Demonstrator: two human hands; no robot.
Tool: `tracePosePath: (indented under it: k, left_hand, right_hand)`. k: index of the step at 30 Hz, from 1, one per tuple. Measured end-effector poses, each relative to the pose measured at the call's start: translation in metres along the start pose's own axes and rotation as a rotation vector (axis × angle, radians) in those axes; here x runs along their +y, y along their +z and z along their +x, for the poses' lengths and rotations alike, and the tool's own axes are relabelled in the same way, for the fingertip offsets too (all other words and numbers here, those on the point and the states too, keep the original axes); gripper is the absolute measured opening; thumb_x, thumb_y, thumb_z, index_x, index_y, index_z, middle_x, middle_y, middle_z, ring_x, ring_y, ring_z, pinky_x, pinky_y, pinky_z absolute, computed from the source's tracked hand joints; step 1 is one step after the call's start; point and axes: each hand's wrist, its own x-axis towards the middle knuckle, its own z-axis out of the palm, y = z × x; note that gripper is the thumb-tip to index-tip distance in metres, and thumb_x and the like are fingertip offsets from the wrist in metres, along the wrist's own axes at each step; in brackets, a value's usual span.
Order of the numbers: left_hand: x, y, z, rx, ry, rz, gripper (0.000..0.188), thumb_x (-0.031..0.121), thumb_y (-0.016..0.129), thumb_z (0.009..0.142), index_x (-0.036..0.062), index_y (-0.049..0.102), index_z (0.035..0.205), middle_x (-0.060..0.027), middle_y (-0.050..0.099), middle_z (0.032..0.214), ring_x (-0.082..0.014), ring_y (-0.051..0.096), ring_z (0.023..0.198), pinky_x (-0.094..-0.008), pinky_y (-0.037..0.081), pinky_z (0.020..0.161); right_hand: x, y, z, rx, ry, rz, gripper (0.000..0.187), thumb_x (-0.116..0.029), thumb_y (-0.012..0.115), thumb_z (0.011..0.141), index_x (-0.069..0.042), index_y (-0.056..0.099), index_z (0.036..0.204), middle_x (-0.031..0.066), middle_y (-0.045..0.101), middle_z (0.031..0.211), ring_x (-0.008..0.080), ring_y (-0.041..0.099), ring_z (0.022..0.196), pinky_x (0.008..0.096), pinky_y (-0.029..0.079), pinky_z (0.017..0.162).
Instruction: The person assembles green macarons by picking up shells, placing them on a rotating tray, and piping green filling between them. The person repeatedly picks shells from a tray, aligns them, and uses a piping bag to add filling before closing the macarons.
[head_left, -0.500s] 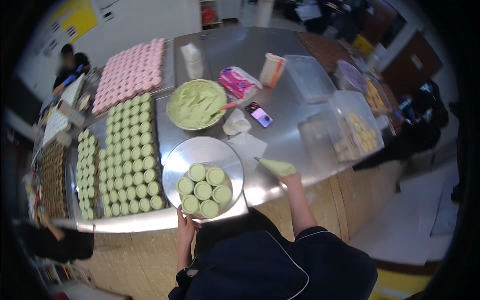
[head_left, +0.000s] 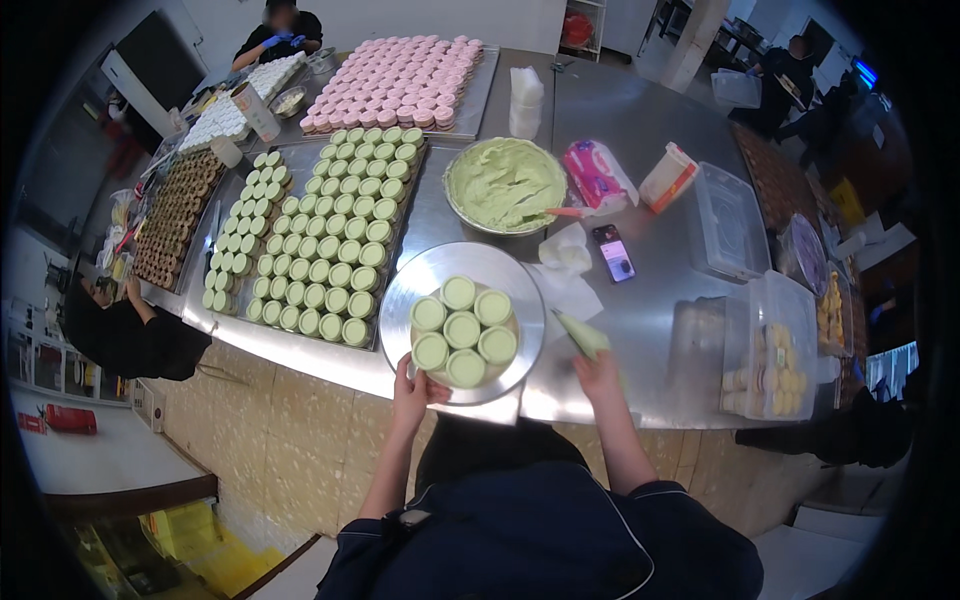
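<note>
Several round cakes with pale green tops point(head_left: 461, 329) form a ring around one in the middle, on a round board on a silver turntable point(head_left: 398, 300). My left hand point(head_left: 412, 390) is at the turntable's near left rim, fingers curled against it beside the lowest cakes. My right hand point(head_left: 598, 378) grips a piping bag of green cream point(head_left: 583, 334), its tip pointing up and left, to the right of the turntable and apart from the cakes. Beyond stands a bowl of green cream point(head_left: 500, 180) with a pink-handled spatula point(head_left: 567, 212) in it.
Trays of green-topped cakes point(head_left: 340, 230) and pink-topped ones point(head_left: 400, 85) fill the left side. A phone point(head_left: 613, 254), paper towel point(head_left: 566, 250), pink packet point(head_left: 597, 175), carton point(head_left: 668, 178) and clear tubs point(head_left: 729, 222) stand on the right. Other people point(head_left: 130, 325) work around the table.
My view has swung left, so the table sits farther right in the picture. The piping bag is still in my right hand, and my left hand is still at the turntable's rim.
</note>
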Motion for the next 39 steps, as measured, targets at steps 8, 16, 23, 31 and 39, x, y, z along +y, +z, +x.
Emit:
tracePosePath:
  k: [8,16,23,31,39]
  left_hand:
    - [0.001,0.011,0.001,0.325,0.349,0.359,0.055,0.001,0.057,0.077,0.0041,0.033,0.127,-0.005,0.049,0.086,-0.008,0.047,0.069,-0.0217,0.04,0.056]
    - [0.022,0.055,-0.016,0.29,0.559,0.405,0.097,0.004,0.072,0.065,0.004,0.005,0.135,-0.0179,0.042,0.12,-0.0277,0.046,0.111,-0.0357,0.043,0.087]
    - [0.025,0.071,-0.017,0.464,0.506,0.565,0.091,0.009,0.073,0.066,0.0036,0.011,0.132,-0.0165,0.047,0.12,-0.0304,0.053,0.105,-0.0373,0.045,0.083]
    - [0.037,0.071,-0.018,0.457,0.461,0.717,0.095,0.014,0.075,0.064,0.0073,0.012,0.134,-0.0174,0.052,0.114,-0.031,0.053,0.105,-0.039,0.046,0.081]
    - [0.043,0.079,-0.022,0.473,0.4,0.75,0.094,0.016,0.075,0.064,0.0084,0.013,0.134,-0.018,0.052,0.113,-0.032,0.057,0.098,-0.0397,0.048,0.077]
  right_hand:
    - [-0.004,0.066,-0.088,-0.589,-0.563,-0.834,0.059,-0.004,0.061,0.077,-0.008,0.029,0.126,0.013,0.038,0.126,0.0242,0.04,0.118,0.0417,0.037,0.095]
    - [0.006,0.127,-0.09,-0.855,-0.971,-1.324,0.083,-0.005,0.071,0.067,-0.009,0.018,0.131,0.0186,0.044,0.122,0.0312,0.046,0.114,0.0391,0.037,0.096]
    - [-0.005,0.146,-0.09,-0.941,-0.966,-1.413,0.086,-0.009,0.073,0.065,-0.008,0.018,0.131,0.0204,0.051,0.113,0.0332,0.051,0.107,0.0379,0.04,0.092]
    - [-0.01,0.144,-0.077,-0.915,-0.846,-1.228,0.087,-0.009,0.074,0.063,-0.009,0.017,0.128,0.018,0.055,0.109,0.0278,0.055,0.101,0.0371,0.045,0.086]
    - [-0.044,0.111,-0.068,-0.696,-0.339,-0.607,0.077,0.001,0.068,0.073,-0.015,0.015,0.126,0.0144,0.053,0.109,0.0223,0.056,0.097,0.0373,0.051,0.079]
